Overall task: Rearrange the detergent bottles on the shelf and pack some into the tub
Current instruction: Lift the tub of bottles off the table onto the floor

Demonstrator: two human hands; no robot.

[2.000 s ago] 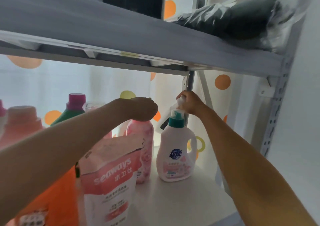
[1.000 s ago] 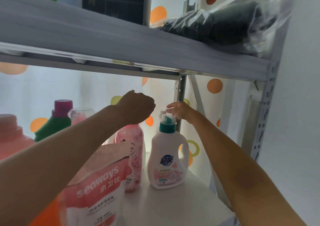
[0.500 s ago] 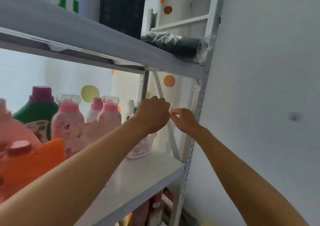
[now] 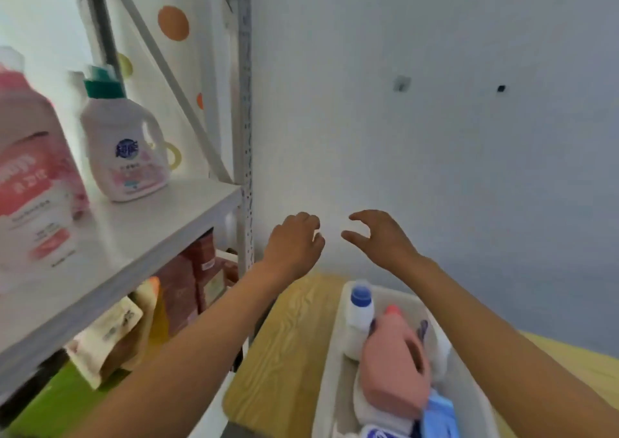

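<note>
Left hand [image 4: 294, 245] loosely curled, right hand [image 4: 380, 238] spread (both empty), above tub [image 4: 330, 370].

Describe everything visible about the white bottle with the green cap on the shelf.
The white bottle with the green cap looks like plastic, with a squat body, a loop handle on its right side and a blue logo above a pink floral label. It stands upright near the right end of the white shelf, beside a pink pouch. Neither hand touches it.
</note>
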